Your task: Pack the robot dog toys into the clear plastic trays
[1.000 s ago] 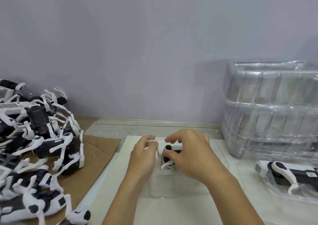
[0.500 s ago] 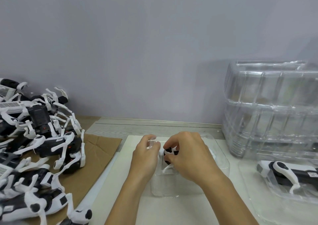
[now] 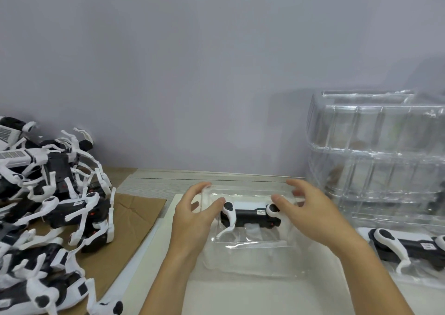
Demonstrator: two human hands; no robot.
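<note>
Head cam: robot dog toy (image 3: 250,214), black body w/ white legs, lay on its side inside a clear plastic tray (image 3: 252,261) at centre of frame, on a white board (image 3: 240,298). Left hand (image 3: 192,218) sat at the toy's 9 o'clock, fingers spread & loosely bent, thumb tip against the toy's white leg joint, fingertips at the tray's far-left corner — not clamped round anything. Right hand (image 3: 310,213) at the toy's 3 o'clock, fingers likewise spread, thumb touching the other end of the toy, upper fingers by the tray's far-right rim. Hands were well apart, toy between them.

At 9 o'clock, a pile of unpacked robot dogs (image 3: 45,218) on brown cardboard (image 3: 137,208). At 3 o'clock, a stack of empty clear trays (image 3: 378,160); below it, approx 4 o'clock, a second packed dog (image 3: 409,247) in its own tray.
</note>
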